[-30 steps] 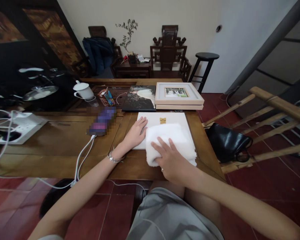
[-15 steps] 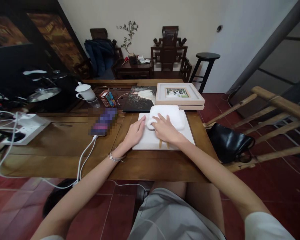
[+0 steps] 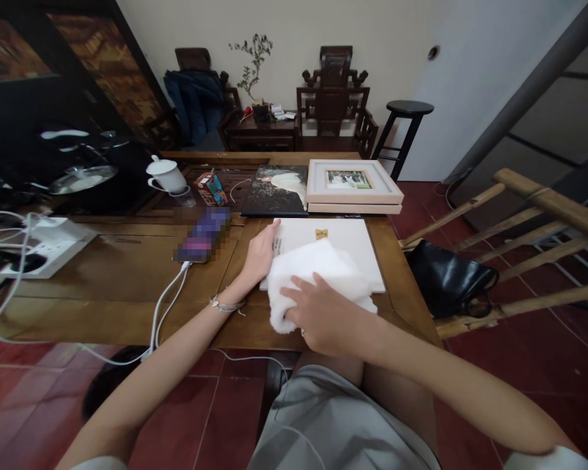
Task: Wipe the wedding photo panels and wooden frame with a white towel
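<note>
A flat white panel (image 3: 294, 232) with a small gold emblem and some print at its left side lies on the wooden table. Over its near part is a folded white towel (image 3: 318, 256), its front edge hanging past the panel. My right hand (image 3: 323, 310) holds the towel from above, fingers spread across it and the thumb side tucked at the fold. My left hand (image 3: 261, 253) rests along the panel's left edge, fingers stretched out and touching that edge.
Behind the panel lie a dark picture (image 3: 277, 192) and stacked light wood frames (image 3: 355, 205). Leftward are a phone (image 3: 203, 234) on a white cable, a drink carton (image 3: 210, 188), a lidded white cup (image 3: 166, 176), a pan (image 3: 85, 189) and a power strip (image 3: 53, 248). A bamboo chair (image 3: 543, 241) stands right.
My right hand has drawn the towel from the panel's far part toward me, past the near edge. The gold emblem at the far side now shows. My left hand stays at the left edge.
</note>
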### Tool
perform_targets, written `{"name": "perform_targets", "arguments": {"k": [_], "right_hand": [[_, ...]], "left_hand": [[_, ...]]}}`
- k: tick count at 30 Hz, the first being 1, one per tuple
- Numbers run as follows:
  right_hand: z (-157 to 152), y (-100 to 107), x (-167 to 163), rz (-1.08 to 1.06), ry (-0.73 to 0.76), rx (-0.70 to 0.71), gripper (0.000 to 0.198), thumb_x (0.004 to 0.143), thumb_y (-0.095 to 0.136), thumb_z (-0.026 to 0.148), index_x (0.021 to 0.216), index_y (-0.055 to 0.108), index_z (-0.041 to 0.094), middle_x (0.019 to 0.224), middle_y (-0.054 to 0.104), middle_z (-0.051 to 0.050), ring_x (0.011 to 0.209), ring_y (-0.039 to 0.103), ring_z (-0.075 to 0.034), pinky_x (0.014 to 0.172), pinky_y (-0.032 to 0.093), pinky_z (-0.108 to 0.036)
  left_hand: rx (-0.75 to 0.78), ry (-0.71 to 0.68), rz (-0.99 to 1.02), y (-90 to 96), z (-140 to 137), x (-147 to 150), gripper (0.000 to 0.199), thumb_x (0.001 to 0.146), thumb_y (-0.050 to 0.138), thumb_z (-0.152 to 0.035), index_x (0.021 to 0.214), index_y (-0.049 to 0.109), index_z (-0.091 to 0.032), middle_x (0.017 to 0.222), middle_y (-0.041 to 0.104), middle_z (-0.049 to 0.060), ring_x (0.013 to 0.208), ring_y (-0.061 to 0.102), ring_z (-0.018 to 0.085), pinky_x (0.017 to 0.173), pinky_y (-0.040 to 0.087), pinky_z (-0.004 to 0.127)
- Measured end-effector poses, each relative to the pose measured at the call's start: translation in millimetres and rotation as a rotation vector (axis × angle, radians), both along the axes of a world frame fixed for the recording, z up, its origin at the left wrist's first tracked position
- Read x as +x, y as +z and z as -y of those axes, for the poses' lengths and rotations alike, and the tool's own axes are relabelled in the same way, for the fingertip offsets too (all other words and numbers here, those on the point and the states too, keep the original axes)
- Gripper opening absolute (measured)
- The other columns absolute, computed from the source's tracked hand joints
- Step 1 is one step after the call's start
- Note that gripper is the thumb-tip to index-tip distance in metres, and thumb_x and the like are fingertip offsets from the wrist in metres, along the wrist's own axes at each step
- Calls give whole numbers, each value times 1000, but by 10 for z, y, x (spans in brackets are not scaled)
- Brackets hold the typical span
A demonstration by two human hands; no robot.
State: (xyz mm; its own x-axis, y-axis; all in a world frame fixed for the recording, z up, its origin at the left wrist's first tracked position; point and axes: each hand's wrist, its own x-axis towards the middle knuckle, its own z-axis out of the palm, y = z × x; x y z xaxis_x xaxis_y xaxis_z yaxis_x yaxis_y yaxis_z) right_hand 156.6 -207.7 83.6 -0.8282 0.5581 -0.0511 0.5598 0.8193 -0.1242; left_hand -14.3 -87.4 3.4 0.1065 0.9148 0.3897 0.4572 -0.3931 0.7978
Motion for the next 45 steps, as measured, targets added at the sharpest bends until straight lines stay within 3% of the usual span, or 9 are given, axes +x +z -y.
{"name": "perform_targets", "arguments": {"k": [5,11,14,20,27,31,36,40,45], "right_hand": [[-46,32,56,-6,-187,-27,29,83,42,9,97,66,15,116,64,-15,115,53,-31,94,42,-51],[-562,61,70,-13,-442,16,36,83,39,7,106,65,16,111,64,-16,106,59,-30,86,45,-42],[-816,84,-10,-91,-515,39,34,84,39,9,107,63,16,108,65,-15,95,63,-28,76,46,-36],[-1147,146,-335,-145,-420,-22,28,81,41,9,97,64,16,102,66,-13,87,63,-24,66,41,-29],[-1284,245,-85,-150,-416,-56,24,81,41,12,88,63,15,94,67,-11,87,60,-23,72,38,-29],[-1183,208,409,-141,-433,-19,25,80,39,9,83,63,15,92,68,-11,86,60,-23,74,40,-30],[-857,-60,954,-86,-521,54,33,74,38,2,94,63,11,104,67,-17,102,61,-29,87,45,-39],[-422,-292,1128,-106,-442,87,34,70,44,-2,94,65,9,137,50,-23,138,34,-33,110,30,-54],[133,-360,1119,-160,-334,128,33,64,47,-5,81,68,13,145,45,-19,143,23,-33,115,20,-59]], "left_hand": [[55,-35,-293,12,123,50,50,99,27,-39,129,55,-11,139,54,13,131,48,26,112,35,44],[79,-124,-448,-42,187,59,44,96,31,-26,132,50,-11,143,48,17,138,38,29,113,31,50],[100,-140,-482,-16,190,64,40,94,36,-23,127,53,-11,137,53,18,132,45,32,110,35,51],[63,-88,-548,40,199,53,29,91,41,-25,105,62,-10,106,66,20,102,63,34,91,51,48],[111,-156,-561,48,189,35,39,92,41,-25,126,54,-11,132,56,19,122,53,32,106,40,50],[107,-143,-573,-4,168,28,43,93,40,-28,131,50,-10,142,48,19,135,41,32,112,34,51],[114,-147,-584,-89,161,21,46,94,37,-29,134,47,-9,145,44,19,139,35,31,114,30,50],[67,-153,-576,-133,162,13,49,95,34,-30,137,43,-6,149,38,22,142,28,31,115,25,52],[78,-162,-486,-163,142,-28,49,95,37,-35,137,47,-10,149,40,19,142,31,28,116,24,49]]}}
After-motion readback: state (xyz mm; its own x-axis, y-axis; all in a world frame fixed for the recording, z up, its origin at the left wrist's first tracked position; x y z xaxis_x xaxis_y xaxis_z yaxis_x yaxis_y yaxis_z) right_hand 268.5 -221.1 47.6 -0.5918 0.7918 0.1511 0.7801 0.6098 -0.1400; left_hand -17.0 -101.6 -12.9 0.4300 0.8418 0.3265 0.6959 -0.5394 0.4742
